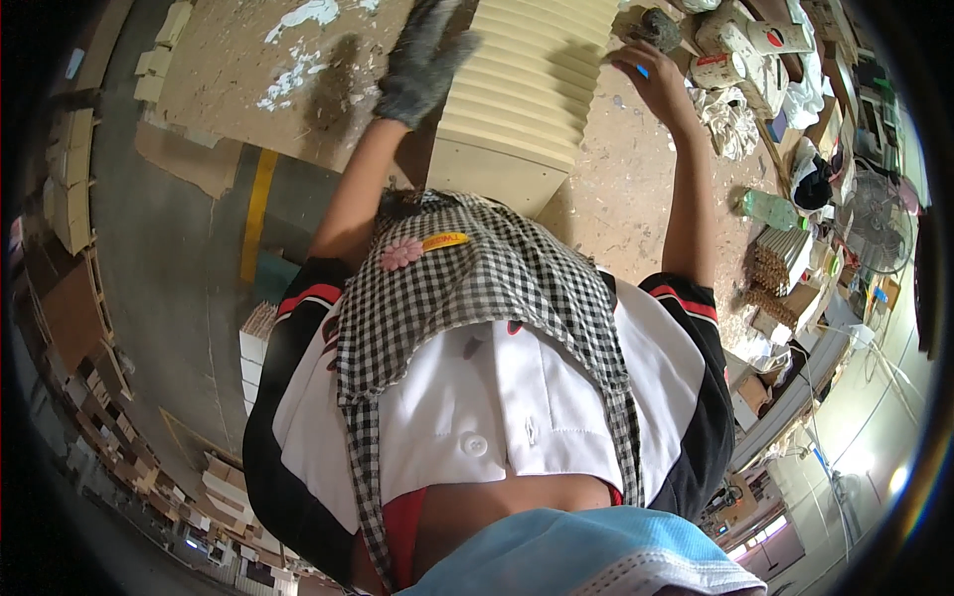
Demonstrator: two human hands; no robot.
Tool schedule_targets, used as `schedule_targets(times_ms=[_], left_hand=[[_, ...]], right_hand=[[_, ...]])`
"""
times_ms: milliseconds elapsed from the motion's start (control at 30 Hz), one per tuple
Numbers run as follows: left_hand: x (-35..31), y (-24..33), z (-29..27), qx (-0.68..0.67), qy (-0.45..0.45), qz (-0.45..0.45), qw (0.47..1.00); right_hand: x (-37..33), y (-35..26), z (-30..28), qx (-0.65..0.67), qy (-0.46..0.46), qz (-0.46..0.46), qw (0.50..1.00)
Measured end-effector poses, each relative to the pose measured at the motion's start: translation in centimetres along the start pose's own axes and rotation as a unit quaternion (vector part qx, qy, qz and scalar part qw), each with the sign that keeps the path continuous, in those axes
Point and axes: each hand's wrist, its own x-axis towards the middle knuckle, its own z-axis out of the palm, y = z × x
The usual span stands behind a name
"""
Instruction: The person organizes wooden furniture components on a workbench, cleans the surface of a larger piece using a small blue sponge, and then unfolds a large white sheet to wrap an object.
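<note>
A row of cream-coloured, ridged pieces (522, 84), closely set one behind another, runs away from me on the worktable. A flat cream face (497, 171) forms its near end. My left hand (422, 74), in a dark grey glove, is at the row's left edge, its fingers stretched out and the thumb spread toward the ridges. My right hand (656, 87) is bare and hovers just off the right side of the row, fingers loosely bent and apart. A small blue patch shows at its fingers; what it is I cannot make out. Beyond them sits a dark round lump (657, 30).
The brown worktable (616, 204) has white paint stains at the left. Along its right side lie white containers (717, 72), crumpled cloth (723, 124), a green plastic bottle (770, 209) and bundled strips (780, 260). A fan (874, 223) stands farther right. Cartons (70, 149) line the left.
</note>
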Motion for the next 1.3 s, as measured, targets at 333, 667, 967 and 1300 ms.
schedule_targets(times_ms=[333,667,967,1300], left_hand=[[-13.8,-8.6,1.7,0.128,-0.147,-0.078,0.978],[-14.0,-7.5,0.6,0.159,-0.124,-0.089,0.975],[-12.8,-10.1,2.3,0.184,-0.076,-0.001,0.98],[-11.5,-8.9,3.7,0.156,-0.132,-0.064,0.977]], right_hand=[[0.5,-10.6,5.7,0.106,-0.056,-0.014,0.993],[6.2,-15.1,10.7,-0.104,-0.043,-0.188,0.976],[6.9,-17.2,11.0,-0.117,-0.054,-0.2,0.971],[4.9,-14.5,9.1,-0.131,-0.106,-0.129,0.977]])
